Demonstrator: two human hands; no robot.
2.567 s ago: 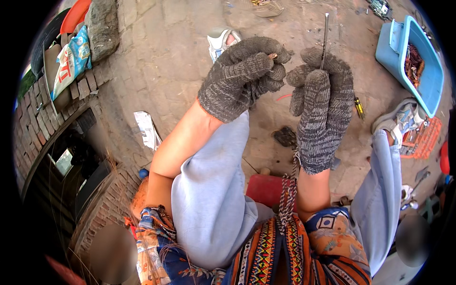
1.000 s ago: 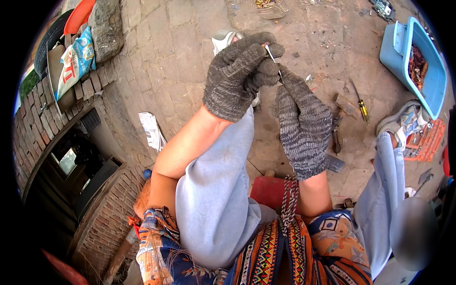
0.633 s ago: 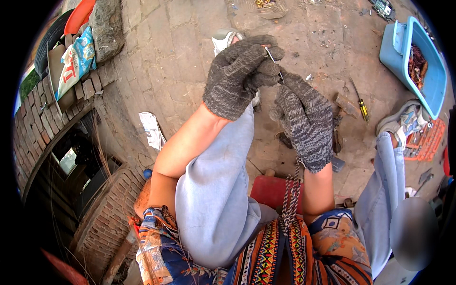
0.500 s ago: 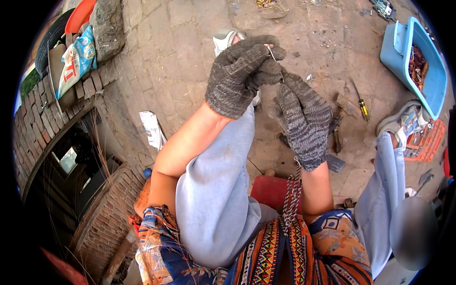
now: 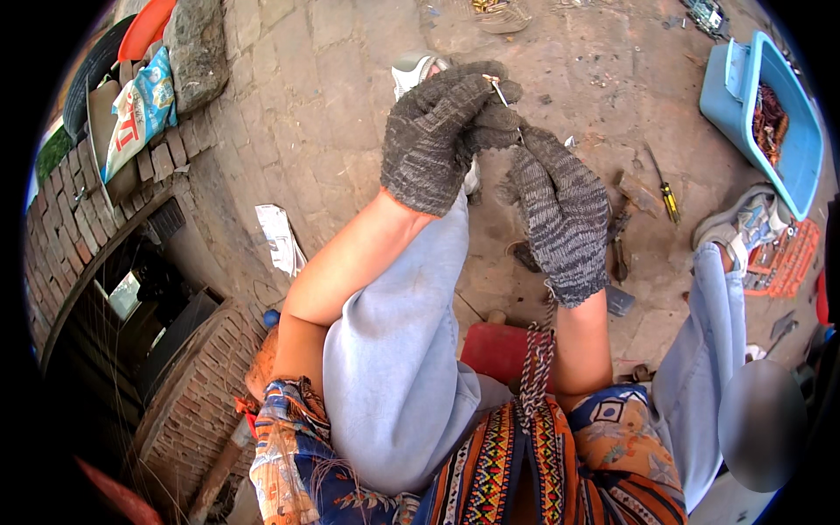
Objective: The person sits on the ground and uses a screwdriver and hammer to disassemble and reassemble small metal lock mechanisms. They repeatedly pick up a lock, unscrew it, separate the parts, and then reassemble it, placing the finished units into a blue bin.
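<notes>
Both my hands wear grey-black knitted gloves and work close together above the ground. My left hand [image 5: 442, 131] is closed, pinching a thin pale wire [image 5: 500, 92] that has a coppery tip at its far end. The wire slants down toward my right hand [image 5: 564, 210]. My right hand's thumb and forefinger meet at its lower end, near the left fingertips. Part of the wire is hidden in the left glove, and what my right fingers grip there is too small to see fully.
A screwdriver [image 5: 670, 201] with a yellow-black handle lies right of my right hand, beside a wooden piece [image 5: 641, 194]. Farther right stand a blue tub [image 5: 724, 92] holding brownish wire-like scrap and an orange tool tray [image 5: 794, 258]. A large stone [image 5: 197, 52] sits far left.
My right hand has shifted slightly up and right, and its fingers lie closer together. A little more of the pale wire shows between the left fingers.
</notes>
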